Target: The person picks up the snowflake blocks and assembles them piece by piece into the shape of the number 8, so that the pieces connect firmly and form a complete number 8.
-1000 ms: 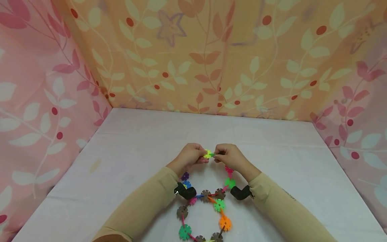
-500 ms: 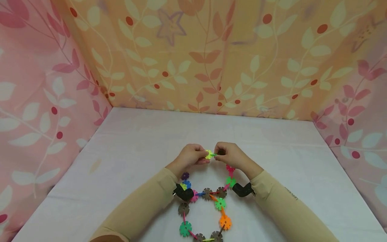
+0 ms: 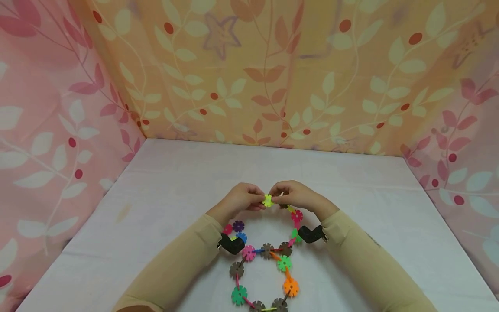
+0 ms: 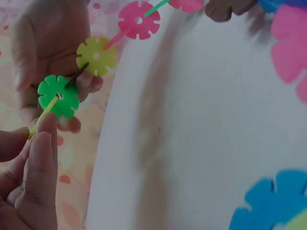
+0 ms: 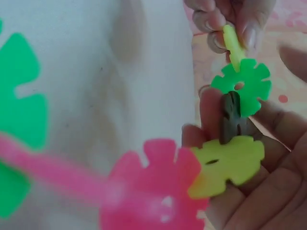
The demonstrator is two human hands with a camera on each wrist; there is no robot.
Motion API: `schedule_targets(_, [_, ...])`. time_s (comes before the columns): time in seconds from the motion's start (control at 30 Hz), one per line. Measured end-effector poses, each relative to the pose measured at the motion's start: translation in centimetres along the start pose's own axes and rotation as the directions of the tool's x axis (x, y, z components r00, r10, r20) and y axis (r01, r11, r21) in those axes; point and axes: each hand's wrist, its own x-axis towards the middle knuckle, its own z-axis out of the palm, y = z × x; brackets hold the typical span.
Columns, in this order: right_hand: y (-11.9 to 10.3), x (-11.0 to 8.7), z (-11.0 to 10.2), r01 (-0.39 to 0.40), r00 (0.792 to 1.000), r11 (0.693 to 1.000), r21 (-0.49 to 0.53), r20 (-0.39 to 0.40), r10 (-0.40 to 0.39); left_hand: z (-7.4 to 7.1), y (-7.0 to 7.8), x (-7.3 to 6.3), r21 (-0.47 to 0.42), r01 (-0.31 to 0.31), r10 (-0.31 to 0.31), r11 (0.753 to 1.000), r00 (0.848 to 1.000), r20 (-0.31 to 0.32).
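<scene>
My left hand pinches a yellow slotted snowflake disc between thumb and fingers. The yellow disc is slotted into a green snowflake disc. Beyond the green one, the chain runs through a brown disc and another yellow disc to a pink disc. Facing it, my right hand curls its fingers behind and under this stretch of chain, by the green and brown discs. Its thumb stands apart from the green disc in the right wrist view. The head view hides the green disc.
The joined discs continue toward me, with a green disc and an orange disc in the lower ring. Beside my left wrist lies a purple disc. A white-covered table meets patterned cloth walls.
My right hand has moved left, closer to my left hand, and now covers the green disc in the head view. The left hand still pinches the yellow disc, and its forearm has shifted slightly left.
</scene>
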Motion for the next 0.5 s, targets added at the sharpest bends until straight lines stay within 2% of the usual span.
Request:
schedule_targets(0.07, [0.0,0.2,0.0,0.005,1.0,0.999,-0.032,0.008,-0.005,-0.4,0.0,-0.2,0.044,-0.024,0.024,0.999,1.0,0.003])
schedule_targets(0.13, [0.0,0.3,0.1,-0.006,1.0,0.998,-0.062,-0.003,0.006,-0.9,-0.1,-0.3,0.165,-0.061,0.062,0.984,0.998,-0.001])
schedule_targets(0.17, [0.1,0.3,0.2,-0.02,1.0,0.997,-0.068,-0.013,0.019,-1.2,-0.2,-0.4,0.248,-0.076,0.08,0.966,0.997,-0.005])
schedule_targets(0.23, [0.1,0.3,0.3,-0.056,0.998,0.996,-0.074,-0.038,0.053,-1.8,-0.5,-0.7,0.422,-0.084,0.095,0.903,0.995,-0.005])
schedule_targets(0.33, [0.3,0.0,0.4,-0.104,0.993,0.992,-0.076,-0.07,0.098,-2.5,-1.0,-1.1,0.641,-0.065,0.07,0.765,0.997,0.018])
schedule_targets(0.43, [0.7,-0.3,0.4,-0.135,0.987,0.988,-0.081,-0.097,0.127,-2.7,-1.6,-1.6,0.76,-0.042,0.009,0.649,0.999,0.048])
schedule_targets(0.5, [1.1,-0.5,0.3,-0.157,0.983,0.985,-0.079,-0.11,0.148,-2.6,-2.0,-2.0,0.805,-0.045,-0.008,0.592,0.998,0.062])
